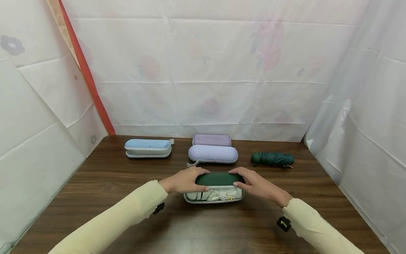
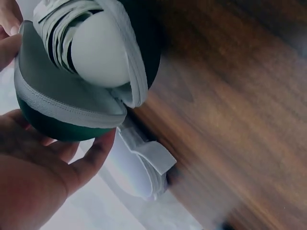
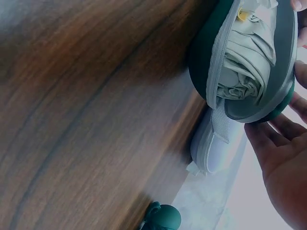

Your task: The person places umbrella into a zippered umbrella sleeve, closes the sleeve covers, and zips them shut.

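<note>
Around green lid; curved hands

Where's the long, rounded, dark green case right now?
In the head view, the dark green case is just below the middle, held between the left hand and the right hand, nearer the person than the pale lavender rounded case.

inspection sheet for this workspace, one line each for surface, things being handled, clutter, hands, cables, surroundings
surface: brown wood-grain table, light reflecting near the front
things handled: green case, gaping, pale bundle inside
clutter: blue case, lavender case, mauve case and dark green umbrella, all farther back
hands: left hand and right hand grip opposite ends of the green case's lid
cables: nothing seen
surroundings: white patterned sheeting, red strip at left
</note>
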The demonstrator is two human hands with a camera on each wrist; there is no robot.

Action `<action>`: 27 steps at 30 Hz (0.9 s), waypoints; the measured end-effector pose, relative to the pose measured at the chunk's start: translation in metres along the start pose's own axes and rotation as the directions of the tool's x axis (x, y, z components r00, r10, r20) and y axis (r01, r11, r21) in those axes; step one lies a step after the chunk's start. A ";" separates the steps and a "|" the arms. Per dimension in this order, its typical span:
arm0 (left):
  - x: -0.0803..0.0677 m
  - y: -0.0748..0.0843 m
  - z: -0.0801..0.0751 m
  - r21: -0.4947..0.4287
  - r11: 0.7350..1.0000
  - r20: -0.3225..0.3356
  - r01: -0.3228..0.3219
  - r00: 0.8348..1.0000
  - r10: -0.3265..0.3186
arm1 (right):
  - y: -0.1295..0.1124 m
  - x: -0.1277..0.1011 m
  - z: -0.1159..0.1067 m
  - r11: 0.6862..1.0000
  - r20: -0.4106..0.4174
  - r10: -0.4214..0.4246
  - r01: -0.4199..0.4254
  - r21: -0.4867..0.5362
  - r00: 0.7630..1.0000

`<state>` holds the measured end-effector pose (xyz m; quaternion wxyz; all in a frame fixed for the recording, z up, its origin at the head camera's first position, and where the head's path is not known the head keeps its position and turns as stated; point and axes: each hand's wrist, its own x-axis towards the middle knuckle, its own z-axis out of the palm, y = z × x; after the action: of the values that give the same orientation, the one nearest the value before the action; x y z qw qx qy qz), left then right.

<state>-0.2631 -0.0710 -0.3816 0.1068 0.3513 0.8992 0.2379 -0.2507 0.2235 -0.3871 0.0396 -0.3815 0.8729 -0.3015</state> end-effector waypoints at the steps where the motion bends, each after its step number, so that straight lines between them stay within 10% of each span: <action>1: -0.001 0.001 0.001 0.009 1.000 -0.008 0.001 1.000 0.000 | 0.000 -0.001 0.001 1.000 0.000 -0.006 0.006 -0.004 1.000; 27: -0.014 0.001 0.019 0.171 0.976 -0.120 -0.132 0.981 0.154 | -0.006 -0.005 0.009 0.985 -0.015 -0.031 0.028 -0.171 0.999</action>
<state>-0.2449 -0.0732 -0.3968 0.0002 0.4061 0.8931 0.1937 -0.2410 0.2197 -0.3918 -0.0057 -0.3937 0.8901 -0.2295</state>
